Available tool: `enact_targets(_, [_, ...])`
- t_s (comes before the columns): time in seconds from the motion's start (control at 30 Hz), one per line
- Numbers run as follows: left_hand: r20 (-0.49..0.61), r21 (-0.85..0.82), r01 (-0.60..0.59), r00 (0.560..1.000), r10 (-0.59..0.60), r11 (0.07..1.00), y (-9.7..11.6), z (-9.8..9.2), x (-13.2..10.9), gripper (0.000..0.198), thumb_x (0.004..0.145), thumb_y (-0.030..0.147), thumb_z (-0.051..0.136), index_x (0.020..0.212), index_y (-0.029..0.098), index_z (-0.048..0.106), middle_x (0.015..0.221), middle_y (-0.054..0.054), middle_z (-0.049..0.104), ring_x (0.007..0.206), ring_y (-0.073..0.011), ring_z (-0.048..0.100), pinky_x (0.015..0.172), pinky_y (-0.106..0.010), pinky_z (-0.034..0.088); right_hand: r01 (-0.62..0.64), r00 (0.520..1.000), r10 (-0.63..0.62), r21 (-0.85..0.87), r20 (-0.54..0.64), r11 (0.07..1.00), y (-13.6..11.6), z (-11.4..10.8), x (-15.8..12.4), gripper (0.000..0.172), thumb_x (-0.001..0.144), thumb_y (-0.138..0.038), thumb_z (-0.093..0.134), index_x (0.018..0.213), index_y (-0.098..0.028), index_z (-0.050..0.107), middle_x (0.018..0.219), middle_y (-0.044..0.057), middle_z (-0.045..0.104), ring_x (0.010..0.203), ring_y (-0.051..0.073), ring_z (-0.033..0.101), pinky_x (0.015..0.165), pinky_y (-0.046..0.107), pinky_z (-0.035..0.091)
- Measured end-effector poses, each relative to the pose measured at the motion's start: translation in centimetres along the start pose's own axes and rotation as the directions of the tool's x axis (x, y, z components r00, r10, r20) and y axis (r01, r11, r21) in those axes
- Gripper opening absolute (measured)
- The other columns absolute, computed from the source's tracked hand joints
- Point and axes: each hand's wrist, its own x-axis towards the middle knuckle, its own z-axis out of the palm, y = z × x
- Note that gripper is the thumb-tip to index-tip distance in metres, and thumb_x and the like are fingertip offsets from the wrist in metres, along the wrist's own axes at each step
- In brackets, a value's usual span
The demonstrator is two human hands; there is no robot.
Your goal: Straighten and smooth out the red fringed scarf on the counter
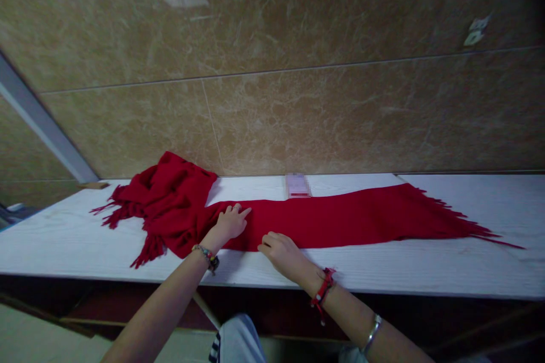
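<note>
A red scarf [340, 218] lies along the white tabletop. Its right part is flat, with a fringe at the far right end, while the left part is bunched in a heap with more fringe. My left hand [232, 222] rests on the scarf beside the heap, its fingers apart and nothing held. At the scarf's near edge, my right hand [279, 249] has its fingers bent together on the cloth; whether they pinch the edge is hard to see, as the fingertips are partly hidden.
Behind the scarf, a small pale blurred packet [297, 185] lies near the tiled wall [319, 113]. The white table's [106, 255] front edge runs just before my forearms. A small brown piece [94, 185] sits at the back left corner.
</note>
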Motion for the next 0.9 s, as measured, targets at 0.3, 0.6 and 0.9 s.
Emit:
enact_targets(0.3, [-0.073,-0.144,-0.423,0.906,0.416,0.895,0.0,1.1,0.2,0.037,0.085,0.025,0.034,0.12,0.031,0.046,0.114,-0.005,0.046,0.103,-0.0211,0.043,0.086,-0.039,0.039,0.011,1.0,-0.011,-0.005,-0.017,1.0,0.1,0.6,0.1,0.007,0.082,-0.015,0.052,0.081,-0.015,0.058,0.081,0.004,0.056,0.078,0.017,0.047,0.066,0.028,0.037])
enact_targets(0.6, [-0.165,-0.063,0.024,0.986,-0.034,0.998,-0.9,3.0,3.6,0.042,0.089,0.037,0.029,0.129,0.026,0.037,0.131,-0.014,0.037,0.118,-0.0319,0.034,0.089,-0.052,0.032,0.0,1.0,0.0,0.035,0.012,0.999,0.0,-0.2,0.1,0.009,0.084,-0.015,0.05,0.081,-0.015,0.058,0.08,0.004,0.056,0.077,0.016,0.046,0.064,0.028,0.036])
enact_targets(0.9, [-0.048,-0.202,-0.349,0.937,0.346,0.915,-1.2,3.0,0.1,0.045,0.09,0.042,0.026,0.133,0.029,0.028,0.142,-0.007,0.023,0.13,-0.0249,0.019,0.101,-0.047,0.023,-0.029,1.0,0.028,0.02,0.012,0.999,-0.1,-0.1,0.0,0.009,0.084,-0.013,0.049,0.082,-0.015,0.058,0.081,0.004,0.056,0.078,0.016,0.046,0.065,0.028,0.036])
